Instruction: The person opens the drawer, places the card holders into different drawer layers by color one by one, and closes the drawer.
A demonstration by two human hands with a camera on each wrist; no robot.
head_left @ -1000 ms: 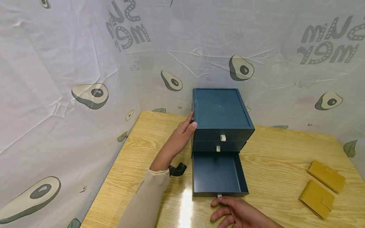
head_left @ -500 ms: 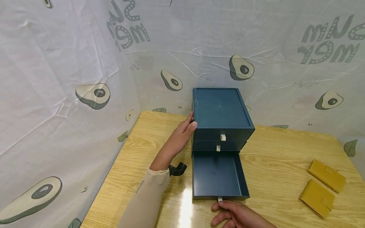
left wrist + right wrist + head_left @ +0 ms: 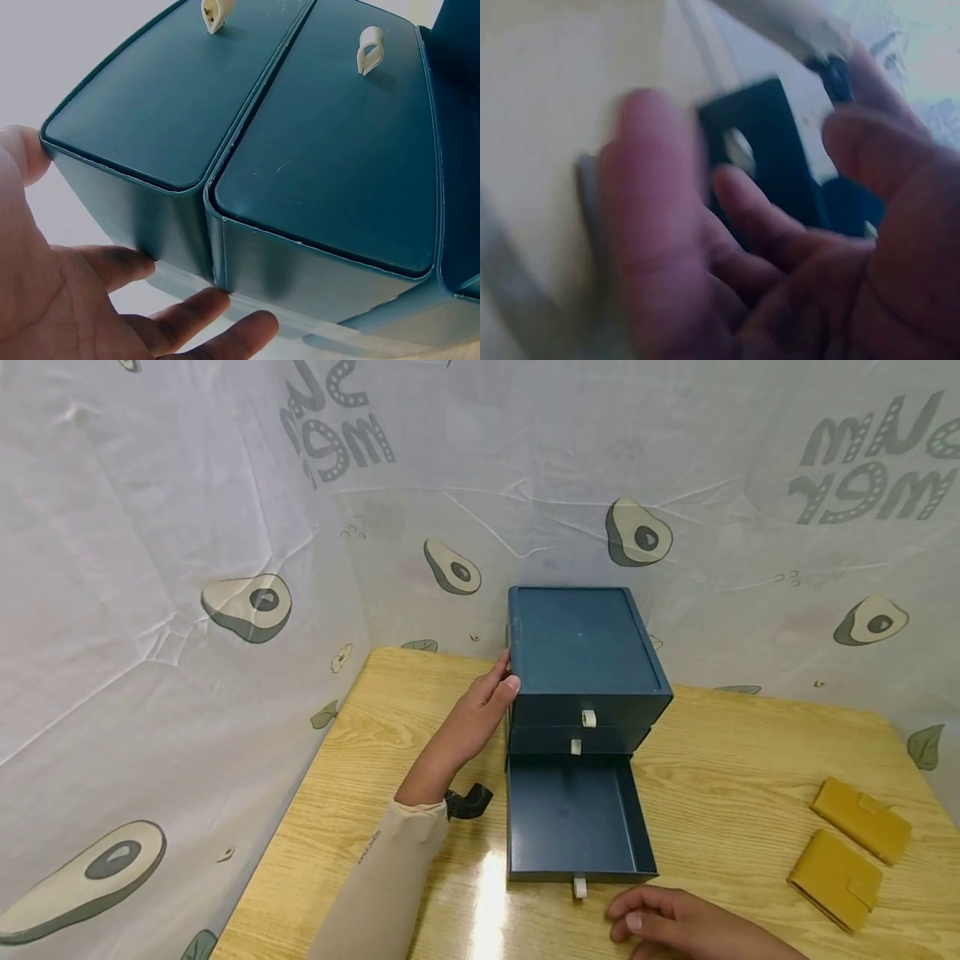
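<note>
The left hand is resting its fairly straight, spread fingers along the side of the blue drawer unit, its thumb lying at the front top edge; it is gripping nothing and is probably steadying the stack. Right of those fingers, the two upper drawers are sitting closed, while the lowest visible drawer is standing pulled out toward the person, likely to bare its inside.

The right hand is hovering with loosely bent, partly open fingers, holding nothing. Its fingertips are staying clear of the drawer's white pull tab, which is jutting just to their left; the right wrist view is blurring their finer pose.

Two yellow wallets are lying on the table to the right of the right fingers: the nearer wallet and the farther wallet, close together. The open drawer is taking up the space between the two hands' fingers, and a printed cloth is hanging beyond the left fingers, behind the unit.
</note>
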